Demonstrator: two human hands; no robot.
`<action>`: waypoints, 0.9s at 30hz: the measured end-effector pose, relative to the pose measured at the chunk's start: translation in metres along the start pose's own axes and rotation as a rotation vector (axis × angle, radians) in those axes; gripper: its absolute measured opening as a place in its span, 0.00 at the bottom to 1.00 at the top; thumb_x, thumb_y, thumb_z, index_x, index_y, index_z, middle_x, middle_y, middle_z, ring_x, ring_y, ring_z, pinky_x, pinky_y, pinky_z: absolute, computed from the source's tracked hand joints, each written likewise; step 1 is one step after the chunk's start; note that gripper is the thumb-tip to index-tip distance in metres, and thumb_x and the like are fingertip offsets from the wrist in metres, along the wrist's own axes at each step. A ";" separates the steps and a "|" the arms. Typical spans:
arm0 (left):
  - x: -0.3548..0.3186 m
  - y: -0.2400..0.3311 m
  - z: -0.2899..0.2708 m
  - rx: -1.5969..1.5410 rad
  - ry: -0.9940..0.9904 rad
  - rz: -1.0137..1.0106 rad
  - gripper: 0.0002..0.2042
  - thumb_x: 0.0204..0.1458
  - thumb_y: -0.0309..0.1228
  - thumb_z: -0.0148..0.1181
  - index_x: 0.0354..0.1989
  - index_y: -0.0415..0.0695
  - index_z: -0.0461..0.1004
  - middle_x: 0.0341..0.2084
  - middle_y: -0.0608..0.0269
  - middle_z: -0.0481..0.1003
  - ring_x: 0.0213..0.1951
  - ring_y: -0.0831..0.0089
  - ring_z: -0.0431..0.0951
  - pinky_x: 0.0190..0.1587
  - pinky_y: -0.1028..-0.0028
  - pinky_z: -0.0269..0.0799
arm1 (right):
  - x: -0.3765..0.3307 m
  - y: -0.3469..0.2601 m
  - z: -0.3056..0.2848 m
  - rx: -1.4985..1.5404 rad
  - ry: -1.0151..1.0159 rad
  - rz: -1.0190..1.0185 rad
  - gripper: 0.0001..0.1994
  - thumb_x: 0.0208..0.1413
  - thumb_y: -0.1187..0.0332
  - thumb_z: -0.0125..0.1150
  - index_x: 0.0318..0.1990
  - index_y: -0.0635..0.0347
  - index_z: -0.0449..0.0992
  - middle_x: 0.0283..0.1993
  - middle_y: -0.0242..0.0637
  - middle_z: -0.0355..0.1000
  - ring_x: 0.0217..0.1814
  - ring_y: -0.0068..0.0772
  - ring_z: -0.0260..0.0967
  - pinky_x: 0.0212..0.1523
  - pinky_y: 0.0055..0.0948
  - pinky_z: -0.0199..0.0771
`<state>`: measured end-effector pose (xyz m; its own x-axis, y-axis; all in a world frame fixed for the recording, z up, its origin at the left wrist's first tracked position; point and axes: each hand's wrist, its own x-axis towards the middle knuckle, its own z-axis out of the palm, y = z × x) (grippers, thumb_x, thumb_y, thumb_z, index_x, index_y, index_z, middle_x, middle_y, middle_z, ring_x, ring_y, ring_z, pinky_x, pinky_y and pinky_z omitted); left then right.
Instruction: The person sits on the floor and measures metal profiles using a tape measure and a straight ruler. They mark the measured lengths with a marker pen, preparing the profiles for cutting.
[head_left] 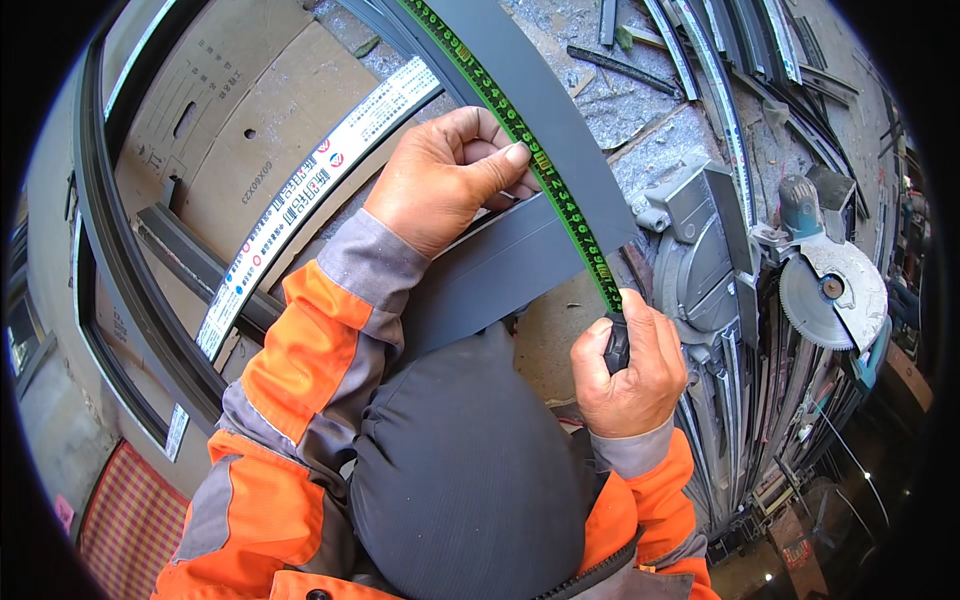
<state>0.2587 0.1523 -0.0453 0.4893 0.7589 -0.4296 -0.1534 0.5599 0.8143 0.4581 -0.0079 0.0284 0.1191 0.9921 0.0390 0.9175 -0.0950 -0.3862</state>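
Note:
A green tape measure blade (572, 222) with black markings runs out along a wide grey metal profile (535, 75). My right hand (635, 375) is wrapped round the tape measure's dark case (617, 345), by the profile's near end. Farther up, my left hand (450, 175) is closed at the blade's left edge, with the thumb tip against it. Its other fingers curl in beside the profile and are partly hidden. Beneath my left wrist, another grey profile (485, 270) crosses at an angle over my dark-trousered knee.
To the right stands a mitre saw (832, 290) with a round toothed blade. Metal offcuts (625, 70) and shavings litter the floor at the far right. On the left are dark frame profiles (150, 250), a white printed strip (300, 205) and flattened cardboard (215, 110).

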 end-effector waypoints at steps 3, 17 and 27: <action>0.000 0.000 0.000 0.012 0.001 0.002 0.10 0.69 0.33 0.63 0.50 0.39 0.78 0.39 0.61 0.85 0.40 0.73 0.84 0.46 0.71 0.80 | 0.001 0.000 0.000 0.003 0.002 -0.006 0.19 0.51 0.73 0.67 0.53 0.67 0.79 0.39 0.48 0.77 0.37 0.53 0.75 0.40 0.45 0.77; 0.001 -0.001 -0.001 0.014 0.002 0.003 0.10 0.69 0.33 0.64 0.51 0.39 0.78 0.39 0.61 0.85 0.40 0.73 0.85 0.46 0.71 0.81 | 0.000 -0.001 0.001 -0.015 -0.004 -0.008 0.19 0.51 0.73 0.66 0.52 0.66 0.79 0.39 0.47 0.76 0.37 0.52 0.75 0.41 0.45 0.77; 0.002 -0.003 -0.002 0.008 -0.007 0.009 0.11 0.69 0.34 0.64 0.51 0.39 0.78 0.40 0.60 0.85 0.40 0.72 0.85 0.46 0.71 0.81 | 0.000 0.000 0.001 -0.025 0.008 -0.021 0.19 0.52 0.73 0.66 0.53 0.67 0.79 0.38 0.47 0.76 0.37 0.52 0.74 0.40 0.45 0.77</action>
<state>0.2584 0.1526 -0.0490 0.4937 0.7618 -0.4194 -0.1509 0.5500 0.8214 0.4574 -0.0075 0.0274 0.1022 0.9933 0.0541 0.9291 -0.0759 -0.3620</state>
